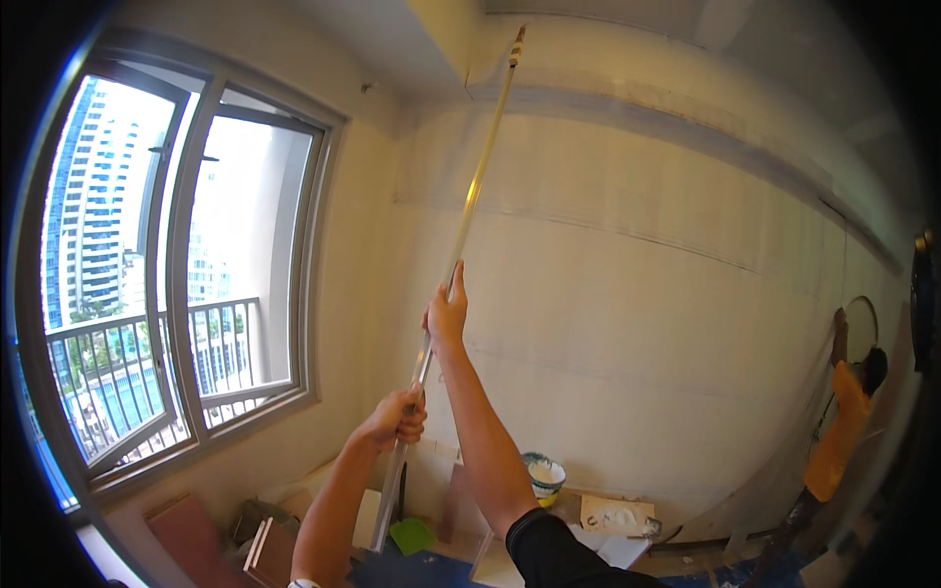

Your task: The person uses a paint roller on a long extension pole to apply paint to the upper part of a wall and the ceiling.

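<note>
A long metal pole (pixel 480 167) rises from the lower middle of the head view toward the upper edge of the far wall. A small tool (pixel 515 54), too small to make out clearly, is fixed at its top near the ceiling step. My left hand (pixel 397 419) is closed round the pole low down. Higher up, my right hand (pixel 446 312) grips the same pole, its index finger lying along it.
An open-framed window (pixel 204 255) is on the left. Another person (pixel 838 421) in orange reaches up at the right wall beside sheeting. Along the wall's foot are a bucket (pixel 544 470), boards (pixel 176 524), a green dustpan (pixel 412 537) and a stained board (pixel 613 514).
</note>
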A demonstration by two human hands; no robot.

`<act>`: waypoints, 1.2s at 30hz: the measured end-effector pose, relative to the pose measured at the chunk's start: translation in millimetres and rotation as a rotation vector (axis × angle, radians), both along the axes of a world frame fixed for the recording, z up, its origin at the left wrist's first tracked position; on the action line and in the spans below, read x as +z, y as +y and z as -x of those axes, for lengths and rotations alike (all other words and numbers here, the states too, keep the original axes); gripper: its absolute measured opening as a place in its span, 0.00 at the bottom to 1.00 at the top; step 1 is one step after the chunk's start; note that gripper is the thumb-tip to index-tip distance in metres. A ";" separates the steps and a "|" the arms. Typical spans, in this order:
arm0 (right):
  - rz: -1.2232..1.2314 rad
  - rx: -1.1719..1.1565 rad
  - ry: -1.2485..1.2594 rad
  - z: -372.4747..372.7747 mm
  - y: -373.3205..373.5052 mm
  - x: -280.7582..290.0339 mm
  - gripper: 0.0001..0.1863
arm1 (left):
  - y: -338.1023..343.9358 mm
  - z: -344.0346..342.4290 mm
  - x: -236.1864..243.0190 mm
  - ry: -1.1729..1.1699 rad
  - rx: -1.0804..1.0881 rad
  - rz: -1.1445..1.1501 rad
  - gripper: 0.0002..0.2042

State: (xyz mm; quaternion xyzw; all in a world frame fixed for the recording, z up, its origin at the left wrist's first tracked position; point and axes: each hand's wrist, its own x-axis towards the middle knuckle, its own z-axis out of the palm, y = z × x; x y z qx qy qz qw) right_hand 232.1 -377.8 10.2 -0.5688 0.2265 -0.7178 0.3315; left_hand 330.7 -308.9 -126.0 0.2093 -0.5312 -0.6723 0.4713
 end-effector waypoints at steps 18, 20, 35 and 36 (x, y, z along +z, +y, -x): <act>-0.089 0.112 0.001 -55.0 40.2 -81.0 0.31 | 40.0 -52.9 -86.4 -0.148 0.243 -0.039 0.20; 0.004 0.068 0.000 -64.6 -3.4 -15.1 0.31 | 0.6 -66.5 -14.0 -0.035 0.071 -0.090 0.20; -0.140 0.058 -0.011 -125.9 46.2 -154.9 0.31 | 53.5 -133.4 -146.2 -0.053 0.025 -0.262 0.20; -0.109 0.070 -0.002 -134.5 33.3 -142.6 0.31 | 47.6 -141.9 -133.6 -0.077 0.049 -0.238 0.20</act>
